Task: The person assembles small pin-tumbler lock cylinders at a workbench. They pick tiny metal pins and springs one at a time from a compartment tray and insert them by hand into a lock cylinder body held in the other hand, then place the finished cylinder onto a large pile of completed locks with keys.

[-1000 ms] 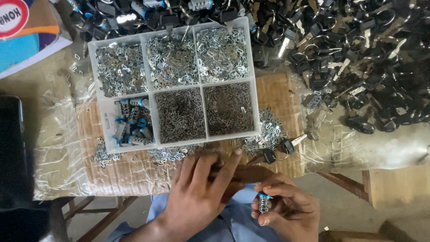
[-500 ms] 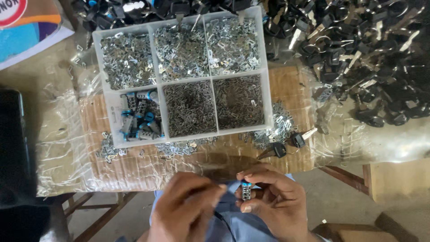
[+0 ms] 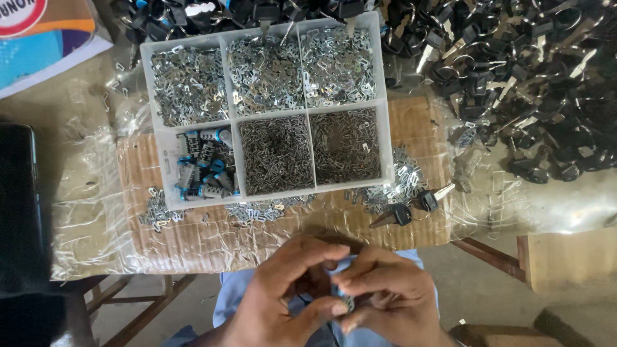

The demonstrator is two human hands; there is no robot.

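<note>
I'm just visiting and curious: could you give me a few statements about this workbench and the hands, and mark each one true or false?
1. The white tray has six compartments. True.
2. The left hand and right hand are apart, each on a different side of the tray. False: they are pressed together below the table edge, around a small metal part that is mostly hidden.
3. The lock cylinders lie in the tray's lower left compartment. True.
4. The pile of black-headed keys lies left of the tray. False: it lies to the right and along the top.
5. Two black-headed keys lie on the cardboard below the tray's right corner. True.
</note>
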